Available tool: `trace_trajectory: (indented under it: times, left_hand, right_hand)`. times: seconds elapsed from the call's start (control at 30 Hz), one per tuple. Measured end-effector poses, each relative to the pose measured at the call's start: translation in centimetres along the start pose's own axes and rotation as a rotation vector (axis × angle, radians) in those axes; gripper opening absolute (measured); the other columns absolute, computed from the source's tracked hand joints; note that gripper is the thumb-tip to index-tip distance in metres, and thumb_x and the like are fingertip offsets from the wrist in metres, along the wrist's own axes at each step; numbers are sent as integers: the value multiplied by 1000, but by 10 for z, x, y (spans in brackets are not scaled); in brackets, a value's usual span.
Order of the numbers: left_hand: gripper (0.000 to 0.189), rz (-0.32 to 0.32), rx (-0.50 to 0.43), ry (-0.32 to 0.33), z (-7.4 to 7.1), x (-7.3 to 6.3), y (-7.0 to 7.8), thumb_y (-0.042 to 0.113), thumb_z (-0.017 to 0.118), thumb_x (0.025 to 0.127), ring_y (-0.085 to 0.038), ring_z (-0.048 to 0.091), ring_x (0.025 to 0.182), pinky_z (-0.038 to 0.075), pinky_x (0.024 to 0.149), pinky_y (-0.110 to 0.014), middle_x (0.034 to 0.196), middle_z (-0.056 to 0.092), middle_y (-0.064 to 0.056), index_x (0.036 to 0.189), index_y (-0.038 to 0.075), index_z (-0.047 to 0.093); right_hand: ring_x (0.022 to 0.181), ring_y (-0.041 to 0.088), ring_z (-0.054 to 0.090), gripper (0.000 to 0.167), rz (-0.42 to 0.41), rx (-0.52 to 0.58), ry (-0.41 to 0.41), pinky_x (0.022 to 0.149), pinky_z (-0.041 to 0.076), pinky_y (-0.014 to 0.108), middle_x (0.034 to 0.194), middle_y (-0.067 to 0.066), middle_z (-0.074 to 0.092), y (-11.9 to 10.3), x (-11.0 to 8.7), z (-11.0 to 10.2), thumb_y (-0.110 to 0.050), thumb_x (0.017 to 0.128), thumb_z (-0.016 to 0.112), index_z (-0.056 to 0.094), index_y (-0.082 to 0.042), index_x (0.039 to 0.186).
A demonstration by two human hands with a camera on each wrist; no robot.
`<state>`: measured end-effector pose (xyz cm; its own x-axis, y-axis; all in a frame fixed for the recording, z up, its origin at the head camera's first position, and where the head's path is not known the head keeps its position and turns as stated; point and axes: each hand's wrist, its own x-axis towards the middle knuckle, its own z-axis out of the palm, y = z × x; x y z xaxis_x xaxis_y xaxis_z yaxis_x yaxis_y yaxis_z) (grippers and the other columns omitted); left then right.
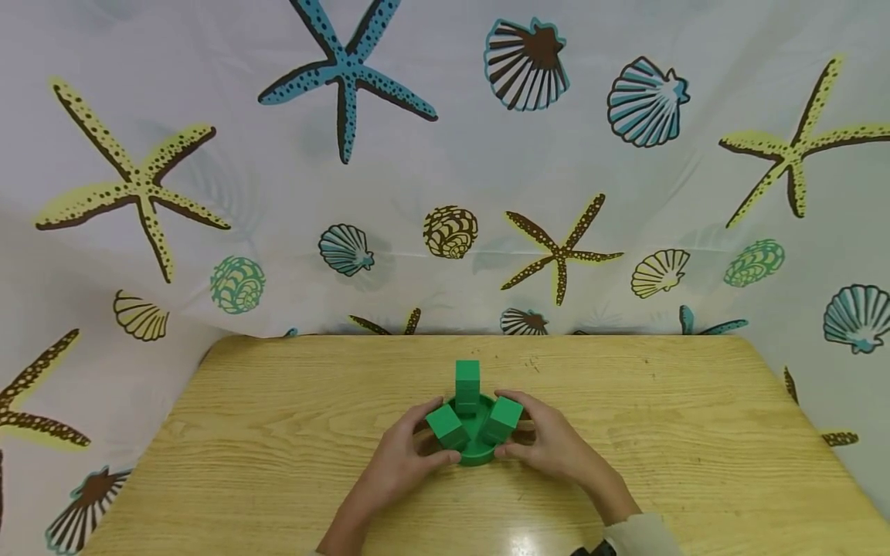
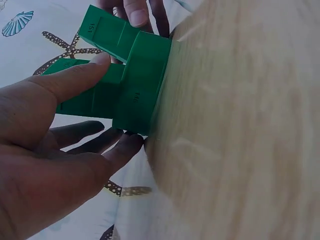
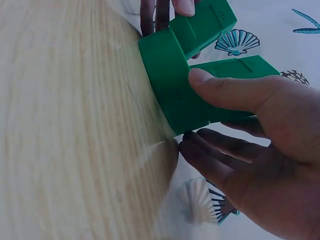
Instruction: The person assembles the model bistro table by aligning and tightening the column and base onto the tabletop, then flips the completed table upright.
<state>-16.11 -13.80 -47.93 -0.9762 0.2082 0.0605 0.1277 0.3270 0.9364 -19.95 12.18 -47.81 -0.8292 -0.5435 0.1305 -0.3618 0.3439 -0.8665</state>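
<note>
A shallow round green base sits on the table, with three square green posts rising from it: a back post, a left post and a right post. From the left side my left hand holds the piece between thumb and fingers, its fingertips at the edge of the base in the left wrist view. Opposite it, my right hand holds the other side; its thumb lies where the base meets a post. Small dark marks show on the green sides.
The light wooden table extends around both hands. Behind it and at its sides hangs a pale cloth printed with starfish and shells. A light sleeve and a dark band show near the right wrist.
</note>
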Motion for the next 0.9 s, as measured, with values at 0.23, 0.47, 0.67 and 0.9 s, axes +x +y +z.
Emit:
trace_trajectory:
  times: [0.23,0.47,0.67,0.9]
  left_hand:
    - [78,3,43,-24,-1,0,-3,6,90,79,-44,56,128,53,101,-46,140,54,-21,146,-3,52]
    - [66,38,208,25,-2,0,-2,15,92,78,-38,56,129,47,106,-55,135,61,-13,136,3,64]
    - [51,-40,45,16,-9,-3,6,20,86,86,-33,64,118,56,97,-42,123,68,-13,129,0,66]
    - [52,-96,-54,111,-15,-2,22,33,80,92,-34,62,122,57,96,-42,124,70,-15,129,-2,69]
  right_hand:
    - [117,36,65,56,25,11,20,96,57,44,128,12,65,0,-2,6,-11,85,86,61,-2,135]
    - [113,34,67,53,22,-46,43,93,58,42,123,10,68,-3,-3,8,-13,84,87,65,-3,131]
    - [117,33,65,49,74,75,72,94,58,34,124,13,69,-8,-4,5,-21,89,84,66,-1,130]
    - [122,37,62,50,24,204,149,98,55,37,129,18,66,-24,-4,-2,-12,86,85,67,1,131]
